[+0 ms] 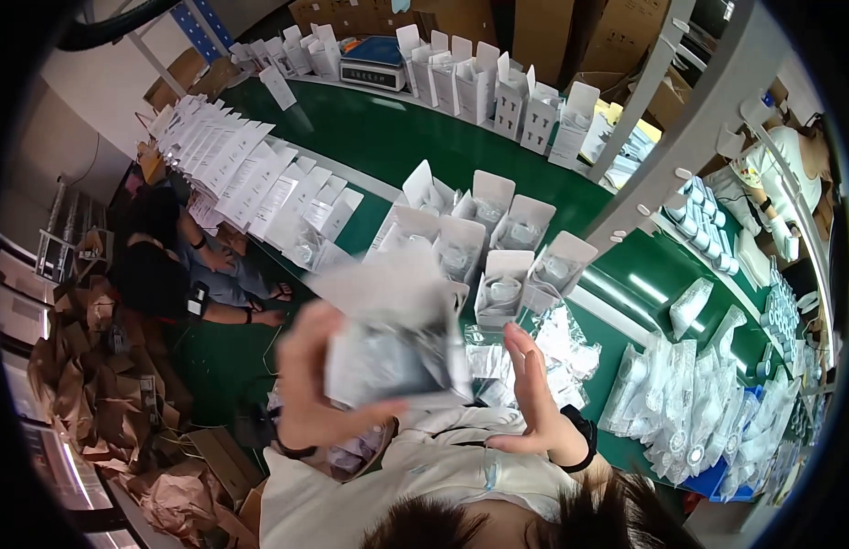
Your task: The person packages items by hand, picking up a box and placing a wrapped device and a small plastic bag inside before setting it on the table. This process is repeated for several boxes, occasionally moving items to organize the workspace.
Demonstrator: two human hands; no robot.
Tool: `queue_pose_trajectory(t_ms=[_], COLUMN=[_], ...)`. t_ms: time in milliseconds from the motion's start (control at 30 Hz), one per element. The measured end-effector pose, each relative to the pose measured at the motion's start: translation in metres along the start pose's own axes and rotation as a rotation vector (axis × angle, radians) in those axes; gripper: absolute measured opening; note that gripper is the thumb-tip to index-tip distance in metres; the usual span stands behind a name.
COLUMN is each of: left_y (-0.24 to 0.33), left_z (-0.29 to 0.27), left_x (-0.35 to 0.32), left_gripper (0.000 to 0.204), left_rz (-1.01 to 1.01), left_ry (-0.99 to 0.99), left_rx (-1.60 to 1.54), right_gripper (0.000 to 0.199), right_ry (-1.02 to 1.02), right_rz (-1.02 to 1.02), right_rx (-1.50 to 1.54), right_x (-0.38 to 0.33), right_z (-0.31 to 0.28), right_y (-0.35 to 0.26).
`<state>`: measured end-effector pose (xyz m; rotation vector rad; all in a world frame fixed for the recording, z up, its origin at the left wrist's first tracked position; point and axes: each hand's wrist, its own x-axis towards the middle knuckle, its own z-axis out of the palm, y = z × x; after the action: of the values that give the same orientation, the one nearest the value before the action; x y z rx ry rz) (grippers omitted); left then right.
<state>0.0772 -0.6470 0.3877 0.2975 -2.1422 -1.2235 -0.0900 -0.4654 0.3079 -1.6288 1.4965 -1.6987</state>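
A white carton (381,284) with its lid flap up is in my left hand (317,389), fingers wrapped round its side and lower edge. Something in clear plastic shows inside it; both box and hand are blurred by motion. To the right of the carton, my right hand (534,398) is raised with fingers spread and holds nothing. Just beyond my hands stands a cluster of open white boxes (504,291), several with clear-wrapped parts inside. Clear plastic packets (571,352) lie on the green table beside my right hand.
A long row of white cartons (251,188) leans at the left. More open boxes (477,87) and a blue scale (372,64) line the far edge. Bagged parts (681,393) pile up at right, near a metal post (644,188). One person (159,265) sits left; another (781,174) works right.
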Motion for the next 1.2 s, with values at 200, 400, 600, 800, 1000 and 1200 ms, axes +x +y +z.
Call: queue_pose_trajectory(t_ms=[200, 400, 600, 800, 1000, 1200], left_y=[-0.067, -0.253, -0.337, -0.306, -0.249, -0.322], left_z=[-0.071, -0.046, -0.020, -0.022, -0.036, 0.024], left_x=[0.139, 0.228, 0.216, 0.195, 0.166, 0.124], left_gripper=[0.075, 0.070, 0.074, 0.070, 0.044, 0.029], left_rz=[0.027, -0.105, -0.283, -0.345, -0.328, -0.332], left_ry=[0.454, 0.155, 0.030, -0.130, -0.532, -0.436], left_rx=[0.511, 0.813, 0.752, 0.868, 0.988, 0.703], right_gripper=[0.048, 0.039, 0.036, 0.032, 0.034, 0.033], right_ry=[0.152, 0.292, 0.390, 0.320, 0.356, 0.287], right_rz=[0.306, 0.504, 0.579, 0.618, 0.606, 0.609], right_rx=[-0.053, 0.010, -0.072, -0.068, -0.095, -0.099], right_x=[-0.001, -0.007, -0.008, -0.004, 0.006, 0.005], right_z=[0.000, 0.015, 0.029, 0.033, 0.036, 0.045], right_y=[0.035, 0.042, 0.047, 0.057, 0.068, 0.065])
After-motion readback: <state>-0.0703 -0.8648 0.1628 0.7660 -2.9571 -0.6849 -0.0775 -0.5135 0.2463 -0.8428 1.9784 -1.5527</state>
